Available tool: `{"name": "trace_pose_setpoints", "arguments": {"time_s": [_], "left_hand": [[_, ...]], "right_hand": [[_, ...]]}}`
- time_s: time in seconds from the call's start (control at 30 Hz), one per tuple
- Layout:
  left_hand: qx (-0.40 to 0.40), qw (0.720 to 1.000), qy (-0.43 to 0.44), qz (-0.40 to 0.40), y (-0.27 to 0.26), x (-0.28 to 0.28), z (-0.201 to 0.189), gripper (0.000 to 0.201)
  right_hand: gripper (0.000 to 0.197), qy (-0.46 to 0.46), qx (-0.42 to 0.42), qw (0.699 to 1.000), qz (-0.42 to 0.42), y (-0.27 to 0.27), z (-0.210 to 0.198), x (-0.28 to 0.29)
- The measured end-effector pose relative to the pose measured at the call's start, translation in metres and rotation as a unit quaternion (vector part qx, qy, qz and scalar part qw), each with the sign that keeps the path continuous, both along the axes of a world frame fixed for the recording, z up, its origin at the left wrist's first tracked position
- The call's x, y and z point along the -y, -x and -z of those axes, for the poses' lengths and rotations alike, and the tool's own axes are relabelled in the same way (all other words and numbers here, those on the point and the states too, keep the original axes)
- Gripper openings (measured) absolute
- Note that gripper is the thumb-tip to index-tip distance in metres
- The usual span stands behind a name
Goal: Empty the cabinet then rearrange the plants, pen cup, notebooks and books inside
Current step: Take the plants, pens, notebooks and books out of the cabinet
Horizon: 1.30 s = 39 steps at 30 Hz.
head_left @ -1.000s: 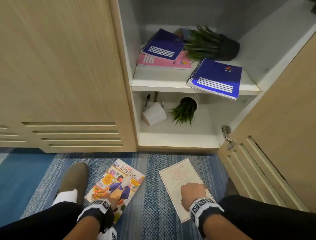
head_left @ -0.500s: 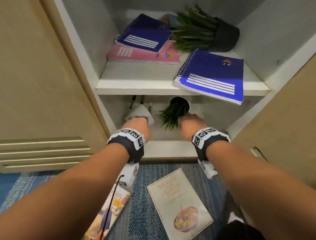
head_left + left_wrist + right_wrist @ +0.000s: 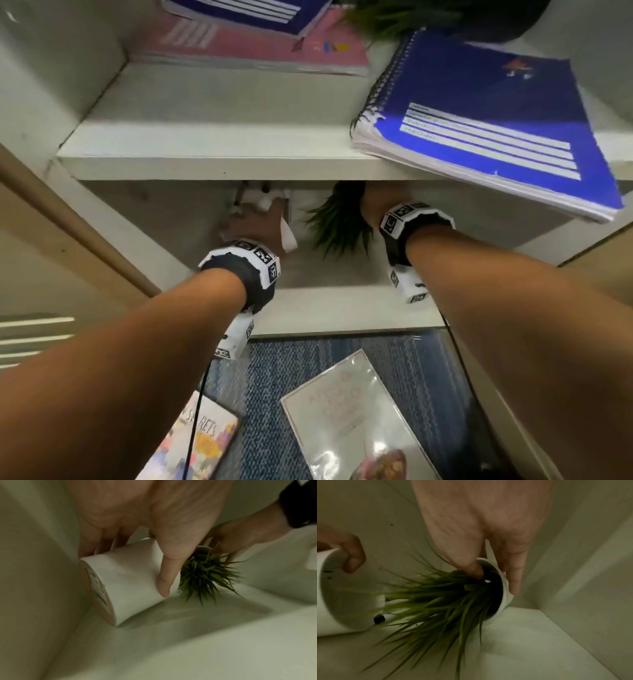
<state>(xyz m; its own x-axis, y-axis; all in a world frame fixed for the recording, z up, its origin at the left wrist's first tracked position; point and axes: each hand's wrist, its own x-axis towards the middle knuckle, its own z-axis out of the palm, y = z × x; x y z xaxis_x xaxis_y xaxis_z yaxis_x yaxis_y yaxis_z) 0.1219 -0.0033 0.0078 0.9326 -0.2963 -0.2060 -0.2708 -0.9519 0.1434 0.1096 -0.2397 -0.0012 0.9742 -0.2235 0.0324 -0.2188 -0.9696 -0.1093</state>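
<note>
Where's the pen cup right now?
The pen cup lies on its side on the cabinet's bottom shelf, against the left wall, gripped by the left hand, left of the tipped plant.

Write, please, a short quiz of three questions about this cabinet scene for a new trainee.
1. True or false: the white pen cup stands upright.
2. What does the right hand grip? A) blue spiral notebook B) white plant pot C) pink notebook
3. Fill in: the left hand holds the ____.

Key: 1 false, it lies on its side. 2 B. 3 pen cup.
</note>
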Motion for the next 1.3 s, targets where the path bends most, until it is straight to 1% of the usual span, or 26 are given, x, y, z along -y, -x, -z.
{"name": "trace_pose_setpoints", "arguments": {"time_s": [0.03,0.1,0.13,0.17,0.2,0.23,0.33,0.43,0.5,0.57,0.67,0.73,0.8,0.87,0.93,1.0,1.03,1.1,1.17,1.23,1.27,1.3], "left_hand": [[-0.006,1.000,-0.002,0.006,0.001,-0.001,-0.001,0.077],[-0.005,1.000,-0.010,0.011,0.011,-0.002,-0.006,0.073],[0.004,1.000,-0.020,0.012,0.020,-0.004,-0.007,0.072],[0.018,0.999,-0.031,0.017,0.028,-0.008,-0.008,0.072],[0.027,0.999,-0.041,0.024,0.037,-0.013,-0.008,0.075],[0.033,0.998,-0.046,0.032,0.046,-0.018,-0.008,0.080],[0.012,0.999,-0.039,0.026,0.074,-0.038,-0.015,0.091],[0.000,1.000,0.024,-0.001,0.113,-0.059,-0.023,0.089],[-0.006,0.997,0.076,-0.005,0.142,-0.075,-0.026,0.088],[-0.003,0.995,0.099,0.006,0.168,-0.091,-0.028,0.086],[0.026,0.994,0.094,0.042,0.203,-0.112,-0.023,0.080],[0.033,0.994,0.092,0.050,0.223,-0.123,-0.015,0.073],[-0.005,0.994,0.102,0.040,0.238,-0.133,-0.006,0.065],[-0.066,0.993,0.099,0.024,0.251,-0.143,0.005,0.056],[-0.108,0.990,0.095,0.005,0.264,-0.154,0.014,0.045],[-0.157,0.980,0.118,-0.022,0.273,-0.166,0.029,0.038],[-0.183,0.973,0.134,-0.031,0.278,-0.172,0.040,0.036],[-0.215,0.963,0.157,-0.041,0.287,-0.182,0.064,0.036],[-0.235,0.955,0.169,-0.059,0.294,-0.190,0.090,0.030],[-0.265,0.949,0.161,-0.049,0.302,-0.192,0.092,0.021],[-0.276,0.949,0.145,-0.042,0.306,-0.193,0.093,0.016],[-0.280,0.952,0.119,-0.028,0.309,-0.194,0.089,0.012]], "right_hand": [[0.069,0.008,0.004,1.000,0.004,0.004,-0.003,-0.001],[0.085,-0.005,0.012,1.000,0.014,0.014,-0.010,-0.007],[0.082,-0.017,0.016,0.999,0.032,0.023,-0.013,-0.009],[0.065,-0.023,0.010,0.998,0.057,0.032,-0.016,-0.013],[0.053,-0.030,0.003,0.997,0.076,0.041,-0.014,-0.015],[0.054,-0.045,-0.009,0.994,0.098,0.051,-0.013,-0.018],[0.055,-0.105,-0.025,0.987,0.119,0.085,-0.014,-0.026],[0.061,-0.114,-0.049,0.985,0.119,0.126,-0.020,-0.043],[0.056,-0.118,-0.035,0.986,0.116,0.156,-0.026,-0.058],[0.053,-0.141,-0.003,0.984,0.108,0.184,-0.030,-0.071],[0.047,-0.203,0.032,0.972,0.114,0.227,-0.029,-0.091],[0.041,-0.243,0.056,0.962,0.113,0.255,-0.027,-0.106],[0.033,-0.284,0.045,0.952,0.100,0.276,-0.021,-0.118],[0.022,-0.296,-0.008,0.950,0.097,0.290,-0.007,-0.128],[0.019,-0.301,-0.056,0.944,0.124,0.299,0.013,-0.137],[0.014,-0.313,-0.072,0.932,0.167,0.304,0.022,-0.148],[0.018,-0.317,-0.073,0.926,0.193,0.307,0.024,-0.152],[0.031,-0.363,-0.082,0.891,0.260,0.310,0.030,-0.151],[0.041,-0.401,-0.078,0.859,0.309,0.313,0.035,-0.151],[0.041,-0.406,-0.064,0.841,0.353,0.312,0.045,-0.144],[0.039,-0.404,-0.063,0.834,0.370,0.313,0.043,-0.142],[0.036,-0.415,-0.061,0.818,0.393,0.314,0.043,-0.142]]}}
